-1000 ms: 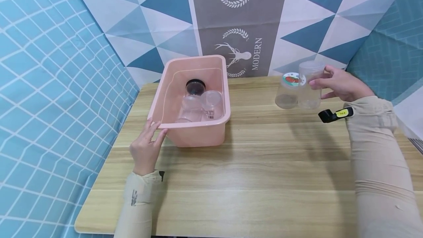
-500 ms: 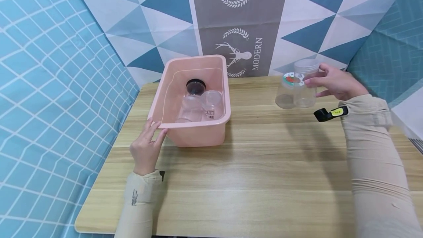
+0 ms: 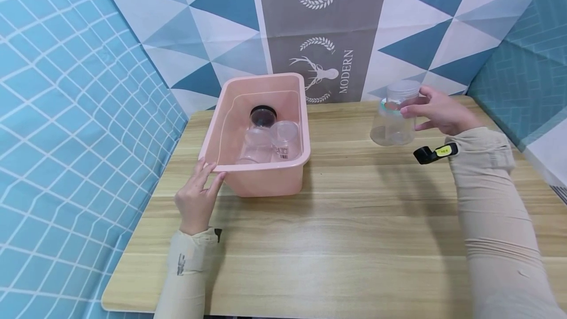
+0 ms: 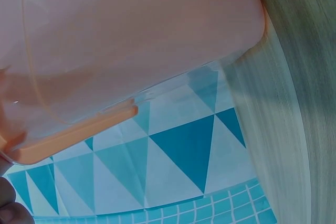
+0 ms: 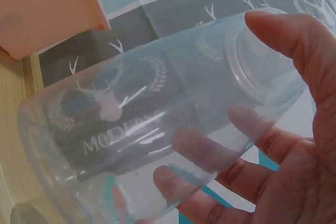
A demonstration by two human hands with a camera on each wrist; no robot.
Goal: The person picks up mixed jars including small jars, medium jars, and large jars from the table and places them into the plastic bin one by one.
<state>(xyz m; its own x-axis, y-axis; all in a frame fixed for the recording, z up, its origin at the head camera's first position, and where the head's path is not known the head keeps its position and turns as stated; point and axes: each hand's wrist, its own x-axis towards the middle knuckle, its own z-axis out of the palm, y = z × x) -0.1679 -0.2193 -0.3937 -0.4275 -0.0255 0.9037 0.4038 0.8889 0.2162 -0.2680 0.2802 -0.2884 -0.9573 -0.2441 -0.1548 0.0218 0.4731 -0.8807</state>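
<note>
My right hand (image 3: 443, 112) grips a tall clear plastic jar (image 3: 402, 93), thumb on the near side. In the right wrist view the fingers show through the wall of the jar (image 5: 131, 108). Partly behind it stands a second clear jar (image 3: 379, 129) with a printed lid, on the table. My left hand (image 3: 197, 198) pinches the near-left corner of the rim of a pink plastic basin (image 3: 266, 181). Inside lie several clear jars (image 3: 259, 144), one with a black lid (image 3: 263, 116). Only fingertips (image 4: 10, 213) show beside the basin (image 4: 136, 24) in the left wrist view.
The basin and jars rest on a wooden table (image 3: 345, 240). A patterned cloth wall (image 3: 230, 38) rises behind it, with a blue gridded cloth (image 3: 88, 112) on the left and a teal one (image 3: 522, 87) on the right.
My right hand has moved the tall jar left, so it now overlaps the jar with the printed lid in the head view. The left hand and the basin have stayed in place.
</note>
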